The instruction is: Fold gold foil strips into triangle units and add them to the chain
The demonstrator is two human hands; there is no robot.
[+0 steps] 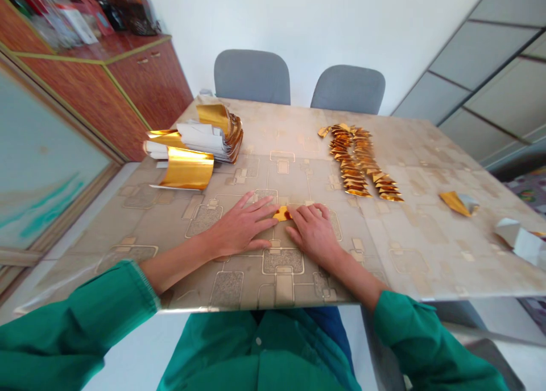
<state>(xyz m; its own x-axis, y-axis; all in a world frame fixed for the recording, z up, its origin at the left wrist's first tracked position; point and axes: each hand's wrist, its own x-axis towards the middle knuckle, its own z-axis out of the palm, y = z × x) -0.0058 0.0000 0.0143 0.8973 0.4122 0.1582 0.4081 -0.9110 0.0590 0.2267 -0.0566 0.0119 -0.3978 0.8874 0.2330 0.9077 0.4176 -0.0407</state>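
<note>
A small folded piece of gold foil paper (282,213) lies flat on the patterned tablecloth (239,288) in front of me. My left hand (241,226) rests palm down with its fingers stretched out, their tips touching the left edge of the gold paper. From the other side my right hand (314,231) presses its fingertips on the right end of the piece, its fingers bent and close together. Part of the paper is hidden under the fingertips.
Gold-and-white paper sheets (190,169) lie curled and stacked at the left. Two rows of folded gold pieces (350,160) stand back right. A loose gold piece (456,203) and white scraps (518,240) lie at the right. Two grey chairs (251,75) stand behind the table.
</note>
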